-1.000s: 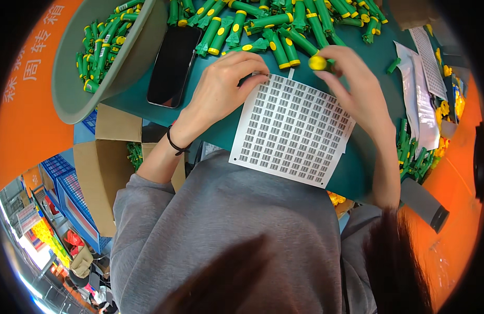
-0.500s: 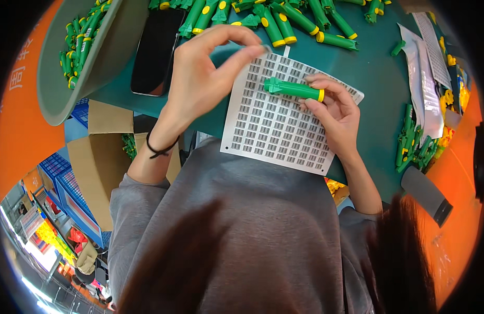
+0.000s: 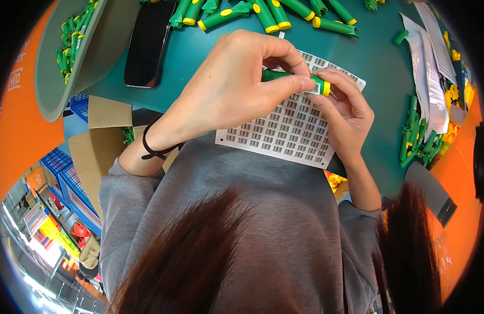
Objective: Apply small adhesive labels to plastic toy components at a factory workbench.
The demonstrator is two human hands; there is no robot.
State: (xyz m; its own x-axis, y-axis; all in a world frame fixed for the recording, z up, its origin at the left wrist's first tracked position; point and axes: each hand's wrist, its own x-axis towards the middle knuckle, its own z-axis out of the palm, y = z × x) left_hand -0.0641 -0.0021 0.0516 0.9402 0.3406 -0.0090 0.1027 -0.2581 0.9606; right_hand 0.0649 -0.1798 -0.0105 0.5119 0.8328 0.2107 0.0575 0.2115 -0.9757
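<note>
Above the sheet I hold a green tube [image 3: 273,75] with a yellow end, lying sideways and largely covered by my fingers. My right hand [image 3: 346,107] grips it near the yellow end. My left hand [image 3: 247,78] is closed in a pinch over the tube, its thumb tip at a small white barcode sticker [image 3: 315,88] that lies against the green surface beside the yellow band. Whether the sticker is fully stuck down I cannot tell. Under both hands is a white sheet of barcode stickers [image 3: 273,136], its near edge against my grey top.
Several green tubes [image 3: 263,15] lie along the table's far side, more at the right [image 3: 413,131]. A grey-green bin [image 3: 103,63] of them stands left, beside a black phone [image 3: 147,47]. Plastic bags [image 3: 425,73] lie at right; a cardboard box [image 3: 98,157] sits below the table's left edge.
My left hand has moved right and down from the sheet's upper left corner onto the tube, bringing a small sticker against it. My right hand still holds the tube, having shifted slightly.
</note>
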